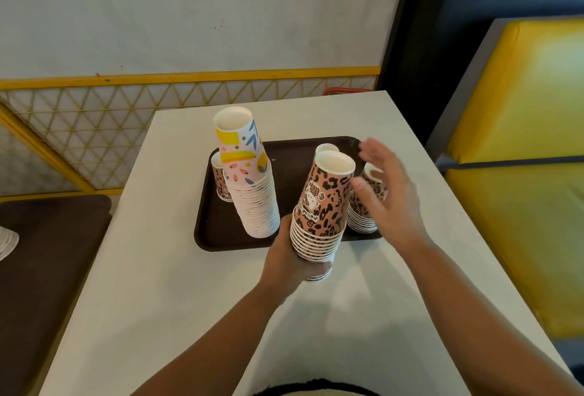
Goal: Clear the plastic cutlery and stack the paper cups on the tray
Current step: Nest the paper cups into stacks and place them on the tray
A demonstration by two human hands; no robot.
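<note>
A dark brown tray [284, 155] lies on the white table [164, 269]. My left hand [286, 264] grips the lower part of an upside-down stack of leopard-print paper cups [325, 203], held over the tray's front edge. My right hand [387, 193] hovers with fingers spread, just right of that stack and in front of a shorter leopard-print stack [361, 222] on the tray. A tall stack topped by a floral cup [249, 174] stands on the tray's left side, with a small leopard-print stack [219, 181] behind it. Another cup's bottom [325, 147] peeks out behind the held stack. No cutlery is in view.
A yellow padded bench [521, 143] runs along the table's right side. A dark brown table [41, 269] with a white ribbed object [8, 244] at its edge stands to the left. A yellow lattice railing [126, 111] and a white wall lie beyond.
</note>
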